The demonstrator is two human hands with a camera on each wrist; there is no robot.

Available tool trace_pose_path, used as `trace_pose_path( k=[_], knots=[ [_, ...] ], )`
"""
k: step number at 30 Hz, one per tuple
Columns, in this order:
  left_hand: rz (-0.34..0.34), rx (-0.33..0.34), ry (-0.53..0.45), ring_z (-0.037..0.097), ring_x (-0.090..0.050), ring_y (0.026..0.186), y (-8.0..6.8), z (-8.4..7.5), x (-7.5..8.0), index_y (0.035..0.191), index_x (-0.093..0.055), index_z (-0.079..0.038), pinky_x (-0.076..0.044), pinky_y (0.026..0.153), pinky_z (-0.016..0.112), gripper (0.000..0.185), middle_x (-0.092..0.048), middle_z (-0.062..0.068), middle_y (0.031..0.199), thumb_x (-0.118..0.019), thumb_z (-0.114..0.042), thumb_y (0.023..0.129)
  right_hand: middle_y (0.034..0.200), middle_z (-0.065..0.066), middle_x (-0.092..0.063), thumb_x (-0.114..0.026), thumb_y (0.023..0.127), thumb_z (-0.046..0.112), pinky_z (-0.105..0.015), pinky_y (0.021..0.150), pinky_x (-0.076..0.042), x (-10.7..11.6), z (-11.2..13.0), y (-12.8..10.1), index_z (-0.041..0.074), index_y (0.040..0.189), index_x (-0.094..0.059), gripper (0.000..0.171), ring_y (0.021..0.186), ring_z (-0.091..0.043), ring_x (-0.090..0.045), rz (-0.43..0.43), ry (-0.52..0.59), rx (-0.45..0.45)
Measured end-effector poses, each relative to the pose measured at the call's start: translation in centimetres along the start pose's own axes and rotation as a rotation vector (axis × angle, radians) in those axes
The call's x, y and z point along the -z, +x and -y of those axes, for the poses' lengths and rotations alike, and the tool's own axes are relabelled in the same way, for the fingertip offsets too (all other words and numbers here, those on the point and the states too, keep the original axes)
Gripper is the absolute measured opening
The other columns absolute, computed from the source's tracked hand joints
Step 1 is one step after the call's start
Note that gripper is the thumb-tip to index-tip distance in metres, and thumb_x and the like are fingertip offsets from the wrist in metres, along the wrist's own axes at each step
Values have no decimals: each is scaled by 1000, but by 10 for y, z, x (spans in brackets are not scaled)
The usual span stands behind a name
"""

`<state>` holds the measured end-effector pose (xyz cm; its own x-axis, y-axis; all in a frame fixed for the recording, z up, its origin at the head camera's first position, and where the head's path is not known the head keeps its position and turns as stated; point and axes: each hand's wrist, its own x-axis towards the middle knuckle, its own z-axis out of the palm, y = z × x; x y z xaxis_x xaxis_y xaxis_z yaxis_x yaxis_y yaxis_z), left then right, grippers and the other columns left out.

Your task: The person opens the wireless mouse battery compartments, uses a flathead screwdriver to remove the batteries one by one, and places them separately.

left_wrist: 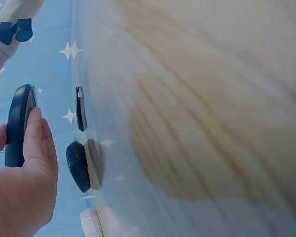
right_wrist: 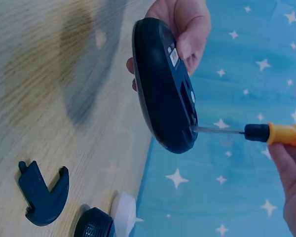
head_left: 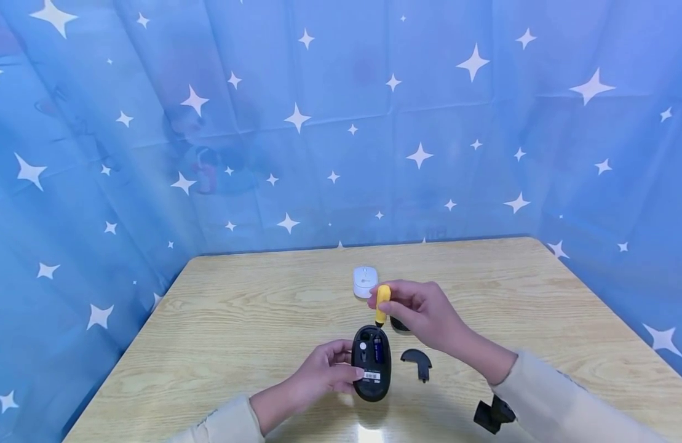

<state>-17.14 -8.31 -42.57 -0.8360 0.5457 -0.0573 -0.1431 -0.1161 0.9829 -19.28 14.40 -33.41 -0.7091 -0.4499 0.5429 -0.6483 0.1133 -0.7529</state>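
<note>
Centrally on the wooden table (head_left: 252,307), a black computer mouse (head_left: 371,363) is held underside up, its battery bay uncovered and a blue battery visible inside. The left hand (head_left: 324,372) grips the mouse along its left edge, fingers curled around the shell and the thumb laid against the base beside the white label; the left wrist view shows the thumb pressed flat on the rim. The right hand (head_left: 420,314) pinches a yellow-handled screwdriver (head_left: 382,304) between thumb and fingertips, shaft pointing down. In the right wrist view the metal tip meets the mouse's base at the front end, just at the edge of the open bay, though whether it sits in a screw head cannot be told.

Beside the mouse, to its right, lies the detached battery cover (head_left: 417,362), a dark curved piece resting flat on the wood. A small black round part (head_left: 400,324) sits just behind the right hand, and a white mouse (head_left: 365,281) lies farther back, well apart from the work.

By appearance, the step in hand is working a fastener on the base with the cover already off. The next move seems to call for a steady left-hand hold while the driver is kept square to the base and turned without slipping.
</note>
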Motion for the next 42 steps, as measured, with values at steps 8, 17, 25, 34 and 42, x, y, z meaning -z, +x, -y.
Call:
trace_pose_path(
  k=[8, 17, 25, 34, 42],
  knots=[
    [-18, -10, 2, 24, -66, 89, -1, -1, -2, 127, -51, 11, -59, 75, 37, 50, -63, 14, 102, -64, 0, 80, 98, -14, -70, -60, 97, 12, -33, 80, -58, 9, -2, 9, -2, 114, -65, 23, 93, -26, -68, -68, 56, -228],
    [-22, -1, -8, 24, -66, 88, -5, -2, -5, 127, -51, 11, -59, 75, 37, 50, -62, 14, 101, -64, 1, 79, 104, -18, -69, -58, 99, 23, -43, 81, -57, 16, -16, 18, -7, 122, -59, 38, 97, -28, -67, -85, 156, -382],
    [-8, -5, -15, 24, -66, 89, -5, -1, -4, 129, -50, 11, -59, 74, 37, 52, -63, 14, 102, -63, 0, 80, 107, -17, -68, -57, 100, 25, -39, 83, -57, 21, -31, 25, -10, 127, -54, 44, 97, -23, -67, -96, 226, -490],
    [0, -7, -40, 25, -66, 92, -6, -3, -5, 128, -50, 12, -59, 76, 38, 51, -63, 15, 104, -62, 1, 81, 108, -14, -67, -53, 101, 22, -36, 85, -56, 23, -46, 29, -10, 130, -52, 43, 99, -22, -66, -94, 286, -606],
    [-10, -13, -59, 26, -66, 92, -6, -3, -6, 129, -49, 12, -58, 77, 40, 51, -62, 15, 104, -61, 2, 81, 108, -14, -67, -51, 102, 21, -35, 86, -56, 23, -56, 30, -11, 131, -49, 43, 99, -21, -66, -82, 332, -654]
  ],
)
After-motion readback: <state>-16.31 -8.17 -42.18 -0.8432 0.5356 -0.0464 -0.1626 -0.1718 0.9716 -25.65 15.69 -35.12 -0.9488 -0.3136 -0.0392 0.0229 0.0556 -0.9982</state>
